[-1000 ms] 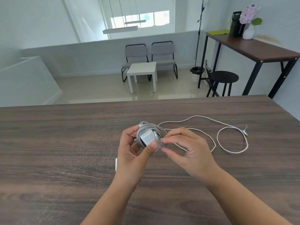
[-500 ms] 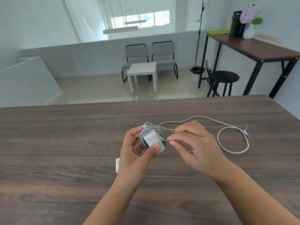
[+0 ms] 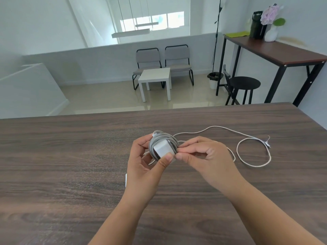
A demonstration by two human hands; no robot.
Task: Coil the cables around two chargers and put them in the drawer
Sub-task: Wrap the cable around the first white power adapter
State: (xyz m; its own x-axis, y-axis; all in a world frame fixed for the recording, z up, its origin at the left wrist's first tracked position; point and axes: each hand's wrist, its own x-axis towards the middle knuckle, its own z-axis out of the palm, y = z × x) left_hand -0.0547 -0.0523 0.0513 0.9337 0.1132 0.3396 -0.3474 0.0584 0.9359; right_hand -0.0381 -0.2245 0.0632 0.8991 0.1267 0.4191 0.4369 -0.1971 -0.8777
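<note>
Just above the dark wood surface [image 3: 70, 174], the left hand [image 3: 143, 167] is gripping a white charger [image 3: 163, 148], thumb pressing its front corner, with grey cable [image 3: 159, 137] sitting coiled around it. The right hand [image 3: 203, 156] is pinching the cable's end against the coil's right side. Well to the right, a second white cable [image 3: 254, 165] is lying looped loose on the surface, its connector pointing right.

Bare forearms, no sleeves/rings, both hands.
</note>
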